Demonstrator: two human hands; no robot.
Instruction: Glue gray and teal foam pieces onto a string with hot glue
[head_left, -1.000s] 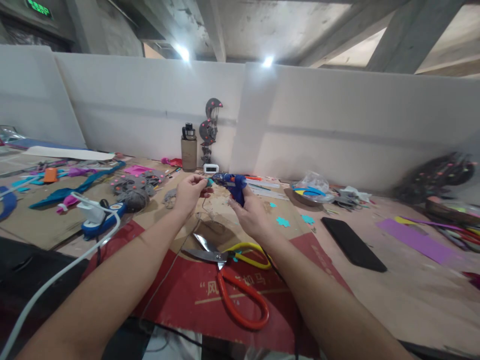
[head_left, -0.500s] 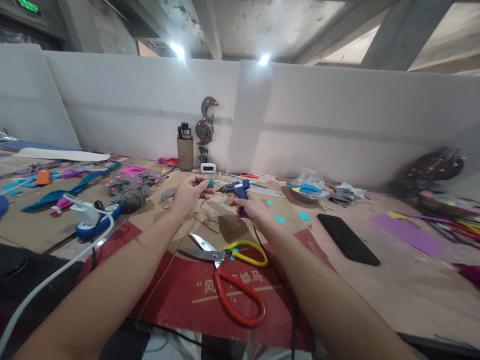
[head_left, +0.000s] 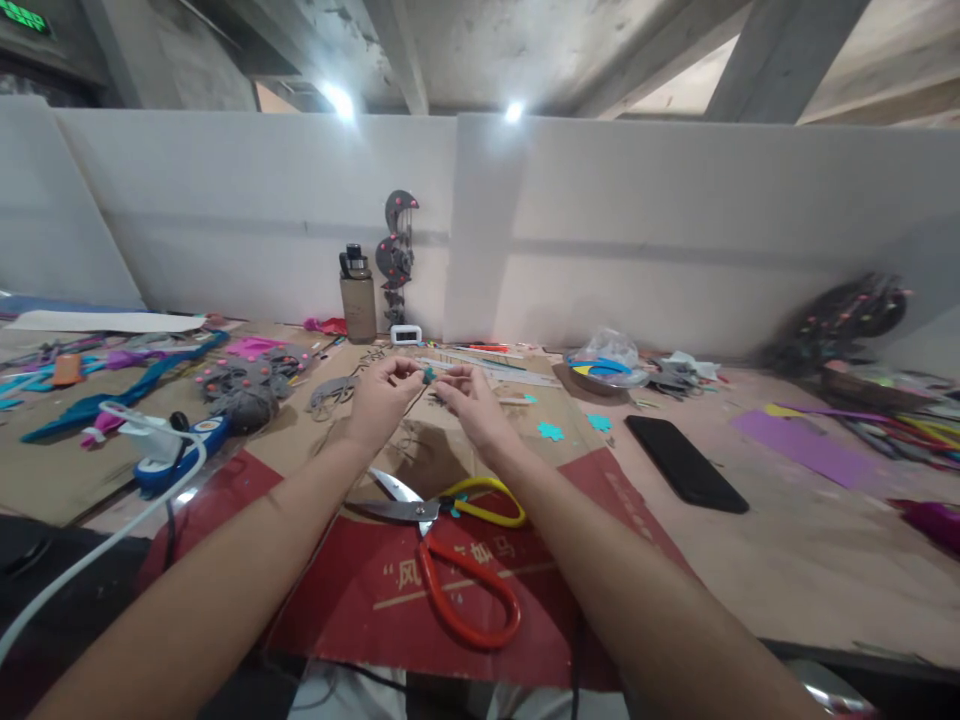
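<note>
My left hand (head_left: 381,396) and my right hand (head_left: 474,404) meet above the cardboard sheet (head_left: 420,455) in the middle of the table. Both are closed in a pinch on a small teal piece (head_left: 428,375) held between their fingertips. A thin dark thread seems to hang from the piece toward the left hand. The blue glue gun is not in sight now. Large scissors (head_left: 448,560) with one red and one yellow handle lie open on the red card just below my wrists.
Two teal flower cutouts (head_left: 550,431) lie right of my hands, then a black phone (head_left: 686,462). A bottle (head_left: 358,297) and a grey moon ornament (head_left: 395,245) stand at the wall. A white charger (head_left: 154,440) with cable and craft scraps sit left; purple paper (head_left: 806,447) right.
My right hand has let go of the blue glue gun and come up to the teal piece that my left hand kept holding. The view has shifted a little to the right.
</note>
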